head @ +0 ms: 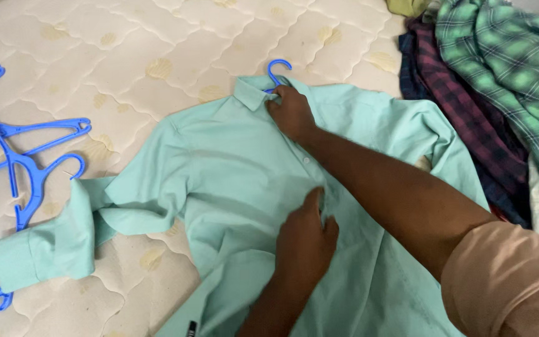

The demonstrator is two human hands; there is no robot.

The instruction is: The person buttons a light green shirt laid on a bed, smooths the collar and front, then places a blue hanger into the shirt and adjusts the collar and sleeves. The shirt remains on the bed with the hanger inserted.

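Note:
A mint-green button-up shirt (232, 168) lies spread face up on a quilted cream mattress (126, 56), hung on a blue plastic hanger whose hook (277, 70) sticks out above the collar. My right hand (290, 112) pinches the shirt's front at the collar, just below the hook. My left hand (305, 234) presses on the button placket at mid-chest, fingers curled into the fabric. The shirt's left sleeve (51, 240) is folded back toward the lower left.
Several blue plastic hangers (14, 168) lie in a heap at the left edge of the mattress. A pile of plaid shirts, green (506, 81) over dark red and navy (456, 106), fills the upper right corner.

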